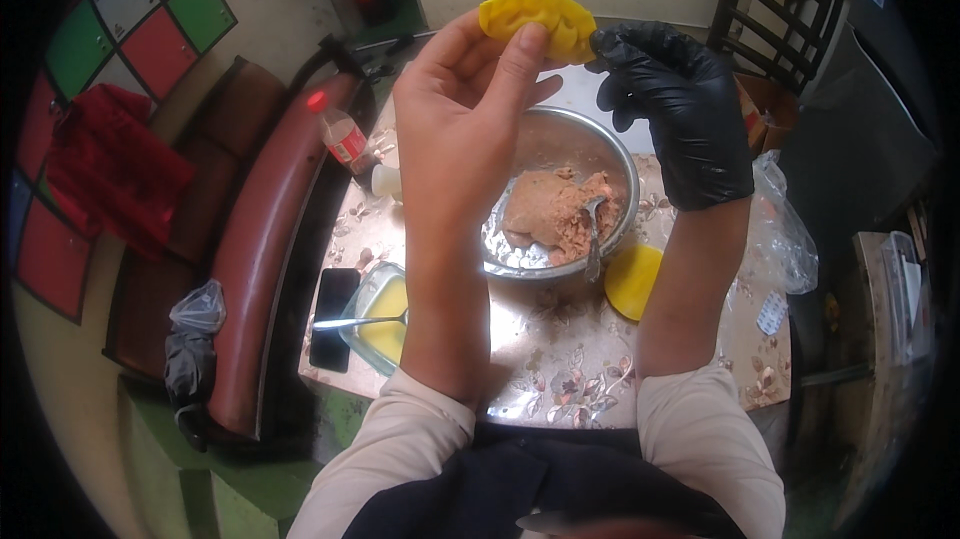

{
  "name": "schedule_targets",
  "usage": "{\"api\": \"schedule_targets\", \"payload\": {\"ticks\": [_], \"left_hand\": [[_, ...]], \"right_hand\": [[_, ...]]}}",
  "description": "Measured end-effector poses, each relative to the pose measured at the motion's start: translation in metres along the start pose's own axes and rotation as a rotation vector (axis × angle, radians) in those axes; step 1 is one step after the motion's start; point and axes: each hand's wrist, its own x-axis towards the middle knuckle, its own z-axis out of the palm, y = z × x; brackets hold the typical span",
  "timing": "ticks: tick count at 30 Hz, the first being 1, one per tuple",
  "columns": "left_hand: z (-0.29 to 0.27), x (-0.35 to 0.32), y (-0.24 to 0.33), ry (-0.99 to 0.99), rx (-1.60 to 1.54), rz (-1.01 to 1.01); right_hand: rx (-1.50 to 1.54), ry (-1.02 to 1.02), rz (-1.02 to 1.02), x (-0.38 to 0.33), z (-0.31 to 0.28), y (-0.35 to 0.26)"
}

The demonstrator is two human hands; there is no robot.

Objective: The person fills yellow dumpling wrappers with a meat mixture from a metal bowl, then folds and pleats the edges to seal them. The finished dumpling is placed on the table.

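Raised over the table, my bare left hand (475, 74) holds a yellow half-moon dumpling (545, 21) with pleats, the thumb pressed against its side. My right hand (680, 104), in a black glove, has its fingertips closed at the dumpling's right end. Below them a steel bowl (628, 161) holds pinkish-brown minced meat (553, 207), and a metal utensil (592, 234) leans in the meat with its handle toward me. Yellow round dough wrappers (632, 281) lie to the bowl's right. Left of my forearm is a glass dish (352, 341) of yellow liquid with a spoon (355, 322) across it.
A black phone (333, 317) lies at the left edge of the flowered table (560, 369). Behind it stands a red-capped bottle (343, 134) near a small pale cup (386, 182). A clear plastic bag (783, 239) sits at the right. Brown sofa (275, 249) left, dark chair (775, 14) far right.
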Motion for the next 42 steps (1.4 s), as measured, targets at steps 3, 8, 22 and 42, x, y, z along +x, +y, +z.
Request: {"api": "schedule_targets", "payload": {"ticks": [3,8,22,42], "left_hand": [[0.0,0.001,0.0,-0.014,-0.006,-0.005],[0.001,0.001,-0.002,-0.009,-0.04,-0.031],[-0.006,0.002,-0.002,-0.07,0.054,0.023],[-0.003,-0.001,-0.007,-0.166,0.178,0.023]], "right_hand": [[0.026,-0.001,-0.015,0.0,0.002,0.0],[0.038,-0.036,-0.006,0.0,0.004,0.001],[-0.055,-0.122,0.08,0.001,-0.004,-0.003],[-0.05,-0.006,-0.096,0.001,-0.001,0.001]]}}
